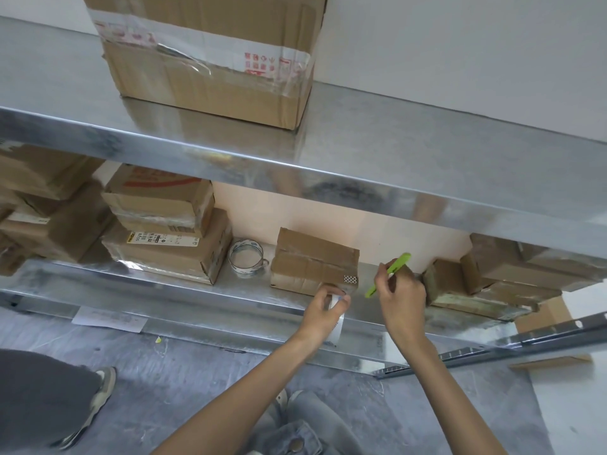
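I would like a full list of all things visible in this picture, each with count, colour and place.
large box: one, brown, taped, on upper shelf
stacked boxes: several, brown, lower shelf, left
tape roll: one, clear, beside the stacked boxes
small box: one, brown, lower shelf, middle
right boxes: several, brown, lower shelf, right
paper sheet: one, white, below lower shelf, left
shoe: one, grey-beige, another person's, floor, left
white slip: one, in left hand
green tool: one, in right hand
left hand: before small box
right hand: right of small box

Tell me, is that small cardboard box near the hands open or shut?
Shut: the small box has its top flaps lying flat, closed.
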The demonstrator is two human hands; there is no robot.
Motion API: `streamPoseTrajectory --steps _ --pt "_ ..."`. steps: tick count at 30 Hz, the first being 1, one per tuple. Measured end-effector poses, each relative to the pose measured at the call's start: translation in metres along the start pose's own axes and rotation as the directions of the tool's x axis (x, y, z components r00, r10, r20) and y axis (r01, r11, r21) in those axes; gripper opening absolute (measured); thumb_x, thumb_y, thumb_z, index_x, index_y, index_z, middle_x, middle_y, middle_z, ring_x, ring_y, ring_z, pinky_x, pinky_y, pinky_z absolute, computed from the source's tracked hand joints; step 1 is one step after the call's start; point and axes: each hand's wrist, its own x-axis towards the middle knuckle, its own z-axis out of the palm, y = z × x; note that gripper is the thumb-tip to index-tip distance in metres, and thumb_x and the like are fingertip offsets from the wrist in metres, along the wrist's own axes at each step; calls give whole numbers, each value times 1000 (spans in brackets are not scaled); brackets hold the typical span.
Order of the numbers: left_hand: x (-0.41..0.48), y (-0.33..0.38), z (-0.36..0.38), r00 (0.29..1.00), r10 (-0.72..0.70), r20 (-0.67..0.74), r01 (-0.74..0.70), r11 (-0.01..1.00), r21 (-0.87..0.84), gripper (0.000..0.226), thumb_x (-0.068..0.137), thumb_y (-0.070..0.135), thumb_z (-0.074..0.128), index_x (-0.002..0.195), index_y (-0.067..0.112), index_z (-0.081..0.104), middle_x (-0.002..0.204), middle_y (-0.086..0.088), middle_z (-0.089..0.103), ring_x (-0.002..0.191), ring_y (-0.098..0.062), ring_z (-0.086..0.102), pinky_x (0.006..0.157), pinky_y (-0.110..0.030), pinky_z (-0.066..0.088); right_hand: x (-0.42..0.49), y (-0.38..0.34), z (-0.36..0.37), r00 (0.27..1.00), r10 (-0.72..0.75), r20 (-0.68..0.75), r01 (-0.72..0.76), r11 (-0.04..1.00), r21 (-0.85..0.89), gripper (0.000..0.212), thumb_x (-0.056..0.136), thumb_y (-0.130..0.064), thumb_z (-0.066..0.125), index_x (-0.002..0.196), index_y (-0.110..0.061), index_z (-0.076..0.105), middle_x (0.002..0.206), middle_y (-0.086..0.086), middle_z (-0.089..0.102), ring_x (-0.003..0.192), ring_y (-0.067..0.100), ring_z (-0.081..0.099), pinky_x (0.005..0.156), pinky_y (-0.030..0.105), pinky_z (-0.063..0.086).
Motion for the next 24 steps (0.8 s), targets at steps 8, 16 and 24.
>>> streamPoseTrajectory --steps 8,16,24 --pt "3 -7 0 999 51 0 -51 999 5 8 93 18 61 98 12 58 96 13 58 85 3 52 71 -7 38 20 20 39 829 -248 502 361 922 -141 46 91 -27 61 134 -16 50 104 12 59 90 30 56 77 34 42" --pt "8 -3 -4 998 61 35 -63 997 47 11 99 19 51 104 10 53 98 5 57 95 -8 53 79 -16 39 20 28 48 833 -272 481 361 927 -102 55 88 -40 60 135 -13 51 119 12 58 97 27 57 87 37 44" --pt "7 -2 -17 990 72 124 -84 992 90 14 90 28 57 97 16 55 98 13 58 94 -2 54 76 -9 38 20 29 47 823 -285 492 345 938 -33 54 88 -33 63 137 -12 49 123 10 56 104 25 53 93 34 40"
